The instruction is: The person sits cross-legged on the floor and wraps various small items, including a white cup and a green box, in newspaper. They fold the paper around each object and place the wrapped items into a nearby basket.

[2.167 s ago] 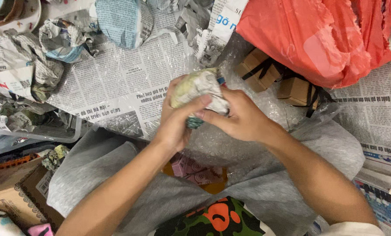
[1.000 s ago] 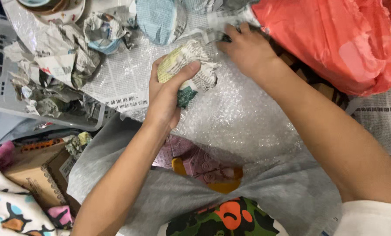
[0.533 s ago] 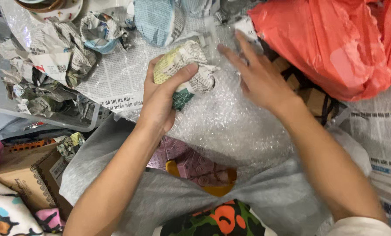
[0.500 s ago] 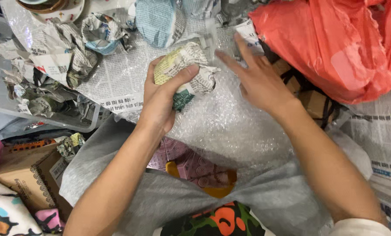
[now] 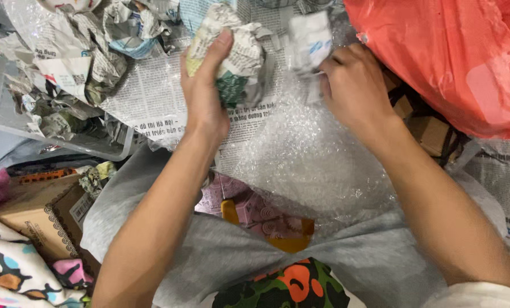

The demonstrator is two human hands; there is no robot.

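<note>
Right hand (image 5: pixel 355 85) moved to paper wad (image 5: pixel 309 43) | bundle (image 5: pixel 229 54) upright

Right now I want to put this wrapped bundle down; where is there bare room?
The bubble wrap sheet between the two forearms is free, bordered by flat newspaper on the left and small cardboard boxes on the right. Crowded: crumpled newspaper upper left, red plastic bag upper right.

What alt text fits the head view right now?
The left hand grips a newspaper-wrapped bundle above bubble wrap; the right hand pinches a crumpled white paper. A red plastic bag lies at right.
</note>
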